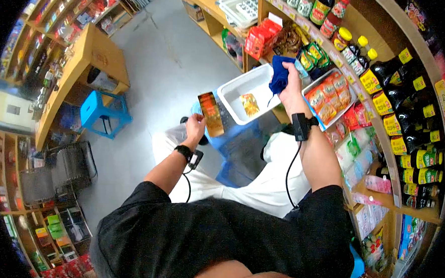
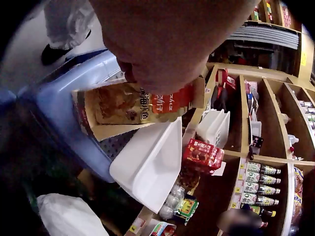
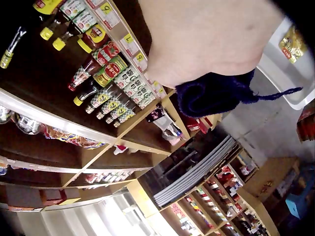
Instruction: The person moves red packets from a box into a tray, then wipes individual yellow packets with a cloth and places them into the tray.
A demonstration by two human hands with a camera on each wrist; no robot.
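In the head view my right hand (image 1: 291, 87) grips a bunched dark blue cloth (image 1: 281, 74) above the right end of a white tray (image 1: 229, 96). A yellow packet (image 1: 249, 104) lies in that tray. My left hand (image 1: 196, 127) holds the near side of a narrow open box (image 1: 211, 113) left of the tray; in the left wrist view the box (image 2: 86, 118) contains brown and red packets (image 2: 142, 104). The right wrist view shows the cloth (image 3: 211, 96) under my hand (image 3: 211, 44), a loose strand hanging from it. My left fingertips are mostly hidden.
A blue stool (image 1: 231, 154) stands beneath the tray and box. To the right, shelves carry bottles (image 1: 376, 81), a tray of red packets (image 1: 330, 98) and a red box (image 1: 262, 39). Another blue stool (image 1: 103, 113) stands on the floor at left, near a wooden counter (image 1: 93, 51).
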